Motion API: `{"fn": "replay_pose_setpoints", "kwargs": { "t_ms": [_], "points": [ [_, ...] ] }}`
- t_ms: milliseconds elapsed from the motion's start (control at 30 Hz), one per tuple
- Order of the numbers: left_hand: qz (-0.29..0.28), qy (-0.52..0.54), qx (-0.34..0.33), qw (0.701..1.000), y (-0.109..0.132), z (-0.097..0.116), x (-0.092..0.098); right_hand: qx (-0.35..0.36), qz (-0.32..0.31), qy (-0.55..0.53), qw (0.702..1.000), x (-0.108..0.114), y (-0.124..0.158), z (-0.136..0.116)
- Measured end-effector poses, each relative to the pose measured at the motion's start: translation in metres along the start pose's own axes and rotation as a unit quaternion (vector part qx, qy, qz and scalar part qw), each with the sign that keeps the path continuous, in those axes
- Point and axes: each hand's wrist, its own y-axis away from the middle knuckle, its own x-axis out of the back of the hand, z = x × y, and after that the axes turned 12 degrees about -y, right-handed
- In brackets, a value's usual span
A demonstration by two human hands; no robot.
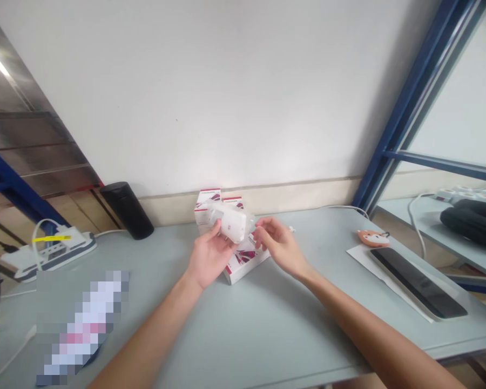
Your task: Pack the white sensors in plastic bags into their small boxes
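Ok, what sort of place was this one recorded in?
Probably a workshop or stockroom bench: a grey table against a bare wall, blue steel racking alongside, a power strip, and red-and-white product boxes behind the white device held by the left hand and right hand.

My left hand (208, 256) is bare; my right hand (281, 248) is bare too; both forearms are uncovered, long and slender.

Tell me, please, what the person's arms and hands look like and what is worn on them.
Both the left hand and the right hand are bare: no gloves, no rings that I can make out. The left forearm and right forearm are bare too, with no sleeves, watch or bands in view.
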Motion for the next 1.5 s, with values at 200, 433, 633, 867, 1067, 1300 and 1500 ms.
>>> {"fn": "replay_pose_setpoints", "kwargs": {
  "t_ms": [200,433,633,867,1067,1300,1500],
  "points": [
    [-0.030,-0.006,0.006,1.000,0.0011,-0.0055,-0.0004,-0.036,-0.071,-0.020,0.997,-0.0044,0.0015,0.0035],
    [-0.033,-0.003,-0.014,0.999,0.0027,-0.0050,-0.0025,-0.035,0.040,-0.047,0.997,-0.0039,-0.0002,0.0045],
    [-0.038,0.011,-0.015,0.999,-0.0004,-0.0074,0.0002,-0.074,-0.005,-0.125,0.989,-0.0044,0.0009,-0.0010],
    [-0.015,0.015,-0.021,1.000,-0.0014,-0.0036,-0.0005,-0.081,0.020,-0.184,0.979,-0.0045,-0.0007,0.0019],
    [-0.031,-0.005,-0.028,0.999,-0.0038,-0.0061,0.0020,-0.124,-0.006,-0.167,0.978,-0.0075,-0.0001,0.0000],
    [-0.054,-0.080,-0.077,0.992,-0.0040,-0.0045,-0.0007,-0.025,-0.012,-0.190,0.981,-0.0043,0.0046,0.0052],
    [-0.081,-0.149,-0.080,0.982,-0.0017,-0.0099,-0.0010,0.001,0.024,-0.139,0.990,-0.0055,0.0026,0.0086]
  ]
}}
